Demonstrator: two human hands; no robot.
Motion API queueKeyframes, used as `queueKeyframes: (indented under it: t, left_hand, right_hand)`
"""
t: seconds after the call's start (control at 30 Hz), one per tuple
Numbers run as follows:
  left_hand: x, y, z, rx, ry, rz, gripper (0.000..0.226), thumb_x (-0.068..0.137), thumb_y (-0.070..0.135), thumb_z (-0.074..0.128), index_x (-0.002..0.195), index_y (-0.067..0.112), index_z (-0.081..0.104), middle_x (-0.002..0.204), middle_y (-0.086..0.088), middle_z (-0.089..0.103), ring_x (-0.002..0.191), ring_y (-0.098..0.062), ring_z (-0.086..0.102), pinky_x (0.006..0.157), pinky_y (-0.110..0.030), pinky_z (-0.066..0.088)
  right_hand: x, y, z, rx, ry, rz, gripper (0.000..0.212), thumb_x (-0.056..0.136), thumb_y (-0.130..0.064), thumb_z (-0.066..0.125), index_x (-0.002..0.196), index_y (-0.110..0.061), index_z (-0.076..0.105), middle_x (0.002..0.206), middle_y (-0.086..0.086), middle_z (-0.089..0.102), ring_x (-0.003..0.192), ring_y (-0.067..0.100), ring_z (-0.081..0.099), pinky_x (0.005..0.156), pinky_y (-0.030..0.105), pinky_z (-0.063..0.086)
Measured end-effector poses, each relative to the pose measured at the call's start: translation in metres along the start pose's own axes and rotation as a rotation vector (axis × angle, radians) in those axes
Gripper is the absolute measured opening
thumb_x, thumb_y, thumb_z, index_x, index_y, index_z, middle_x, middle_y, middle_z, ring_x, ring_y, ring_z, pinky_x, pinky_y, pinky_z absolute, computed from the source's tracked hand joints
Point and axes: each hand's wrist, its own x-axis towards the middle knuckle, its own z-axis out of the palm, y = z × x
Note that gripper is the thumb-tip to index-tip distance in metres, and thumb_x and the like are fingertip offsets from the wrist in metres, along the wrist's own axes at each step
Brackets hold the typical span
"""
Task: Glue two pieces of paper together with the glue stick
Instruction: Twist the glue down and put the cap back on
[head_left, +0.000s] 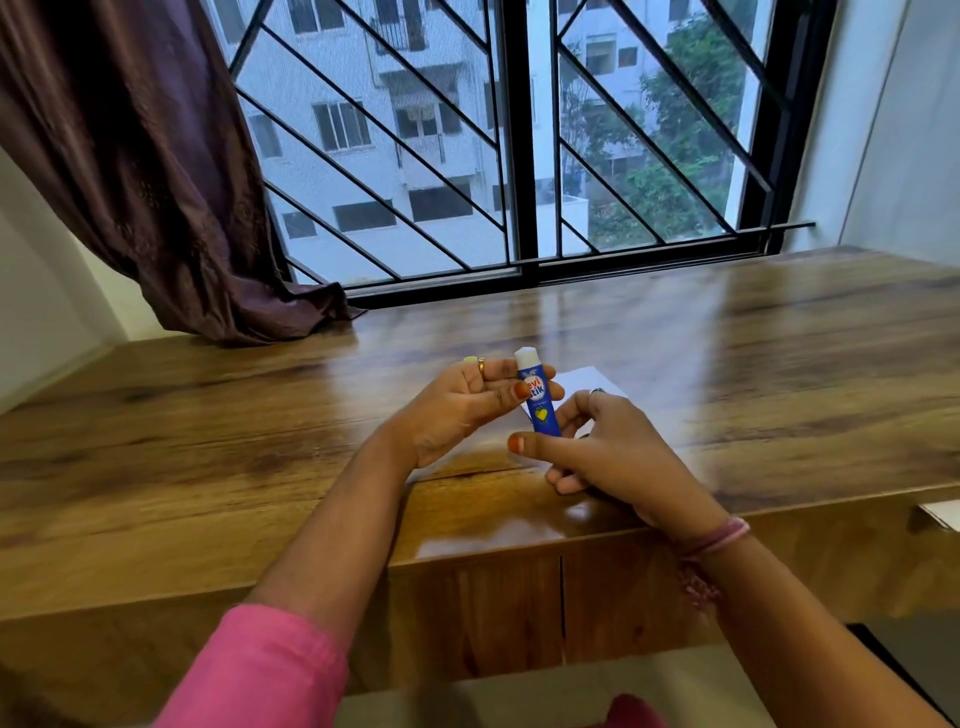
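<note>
Held upright above the glossy brown wooden bench (727, 364): a blue cylindrical glue stick (538, 400) with white and yellow label print, uncapped, white glue tip showing at the top. Left hand (467, 410) palm-up, thumb with an orange-painted nail pressed across the label, fingers (550, 391) curled behind the tube, so pinching the glue stick at mid-body; gold ring on one finger. Right hand (618, 452) just beside and below, fingers curled around the bottom end of the tube, thumb stretched leftward with an orange nail at its tip; cannot tell exactly how firmly the base is gripped, since the lower end is hidden behind the fingers. Something small and dark tucked under the right palm, too hidden to identify. Pink-and-white thread bracelet (719, 538) on the right wrist; pink sleeve (260, 670) on the left forearm. Flat on the bench directly beneath and behind both hands: white sheet of paper (587, 382), one corner showing past the glue stick, another edge showing under the left wrist; cannot tell whether one sheet or two. Behind the bench: black-framed window with diagonal metal grille (519, 156). At the left: dark purple draped curtain (145, 171), hem resting on the bench.
</note>
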Motion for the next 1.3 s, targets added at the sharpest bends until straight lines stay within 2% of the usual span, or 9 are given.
queueKeyframes:
  t: [0.1, 0.2, 0.37, 0.5, 0.7, 0.93, 1.1, 1.2, 1.3]
  left_hand:
    - [-0.0007, -0.0012, -0.0021, -0.01, 0.009, -0.005, 0.03, 0.085, 0.025, 0.06, 0.114, 0.019, 0.066, 0.112, -0.003, 0.07, 0.115, -0.017, 0.06, 0.096, -0.024, 0.045]
    - [-0.0011, -0.0023, -0.0023, 0.032, 0.001, -0.011, 0.029, 0.088, 0.02, 0.057, 0.116, 0.016, 0.063, 0.111, -0.001, 0.071, 0.114, -0.015, 0.06, 0.093, -0.021, 0.045]
    - [-0.0005, -0.0018, 0.0001, 0.058, -0.017, -0.006, 0.028, 0.088, 0.018, 0.056, 0.115, 0.014, 0.063, 0.111, 0.0, 0.071, 0.115, -0.015, 0.06, 0.092, -0.021, 0.045]
    - [-0.0004, -0.0017, -0.0005, 0.036, -0.013, -0.011, 0.029, 0.088, 0.022, 0.056, 0.116, 0.017, 0.063, 0.112, 0.0, 0.07, 0.114, -0.015, 0.06, 0.092, -0.021, 0.046]
    - [-0.0016, -0.0028, -0.0048, 0.035, -0.003, -0.025, 0.03, 0.089, 0.021, 0.056, 0.118, 0.016, 0.062, 0.113, -0.002, 0.07, 0.117, -0.017, 0.058, 0.095, -0.022, 0.045]
    - [-0.0018, -0.0029, -0.0039, 0.013, -0.005, -0.035, 0.029, 0.089, 0.02, 0.055, 0.117, 0.017, 0.063, 0.113, -0.003, 0.07, 0.117, -0.016, 0.058, 0.091, -0.021, 0.047]
    - [-0.0017, -0.0035, -0.0038, -0.018, 0.012, -0.032, 0.029, 0.088, 0.019, 0.055, 0.116, 0.016, 0.063, 0.111, -0.002, 0.071, 0.114, -0.015, 0.06, 0.094, -0.022, 0.045]
    - [-0.0014, -0.0038, -0.0024, 0.002, 0.007, -0.037, 0.03, 0.088, 0.018, 0.055, 0.117, 0.014, 0.063, 0.112, -0.002, 0.07, 0.116, -0.015, 0.059, 0.098, -0.022, 0.044]
    - [-0.0015, -0.003, -0.0009, 0.006, -0.01, -0.034, 0.03, 0.089, 0.017, 0.054, 0.117, 0.014, 0.061, 0.112, -0.001, 0.07, 0.117, -0.014, 0.058, 0.095, -0.021, 0.044]
  right_hand:
    - [-0.0009, -0.0035, -0.0032, 0.114, -0.109, 0.043, 0.032, 0.075, -0.027, 0.078, 0.098, -0.01, 0.064, 0.065, 0.004, 0.072, 0.064, 0.009, 0.069, 0.053, 0.018, 0.053]
    - [-0.0001, -0.0019, -0.0041, 0.123, -0.118, 0.052, 0.021, 0.077, -0.018, 0.076, 0.094, -0.01, 0.068, 0.068, 0.002, 0.072, 0.066, 0.005, 0.069, 0.052, 0.015, 0.051]
    - [0.0043, 0.0017, 0.0008, -0.054, 0.051, 0.035, 0.035, 0.061, -0.028, 0.088, 0.082, -0.014, 0.063, 0.057, -0.007, 0.063, 0.046, 0.004, 0.062, 0.046, 0.016, 0.048]
    - [0.003, 0.003, 0.0003, -0.06, 0.03, 0.002, 0.041, 0.058, -0.04, 0.087, 0.08, -0.016, 0.061, 0.053, -0.012, 0.062, 0.05, 0.004, 0.063, 0.05, 0.018, 0.052]
    - [0.0031, 0.0019, -0.0037, 0.101, -0.126, 0.05, 0.015, 0.075, -0.017, 0.078, 0.086, -0.013, 0.069, 0.07, 0.005, 0.07, 0.059, 0.002, 0.065, 0.055, 0.015, 0.053]
    - [0.0041, 0.0032, -0.0009, -0.075, -0.002, 0.015, 0.038, 0.06, -0.038, 0.087, 0.082, -0.017, 0.064, 0.055, -0.018, 0.066, 0.05, 0.002, 0.063, 0.048, 0.015, 0.049]
    - [0.0036, 0.0, -0.0035, 0.05, -0.127, 0.06, 0.03, 0.074, -0.027, 0.079, 0.097, -0.014, 0.067, 0.08, 0.008, 0.074, 0.053, 0.002, 0.061, 0.053, 0.017, 0.053]
    - [0.003, -0.0004, -0.0043, 0.075, -0.118, 0.055, 0.016, 0.073, -0.02, 0.08, 0.085, -0.016, 0.07, 0.068, 0.0, 0.07, 0.051, -0.001, 0.061, 0.049, 0.013, 0.049]
    - [0.0031, 0.0002, -0.0028, 0.022, -0.034, 0.057, 0.029, 0.064, -0.025, 0.086, 0.082, -0.014, 0.066, 0.065, -0.003, 0.066, 0.046, 0.0, 0.059, 0.044, 0.013, 0.046]
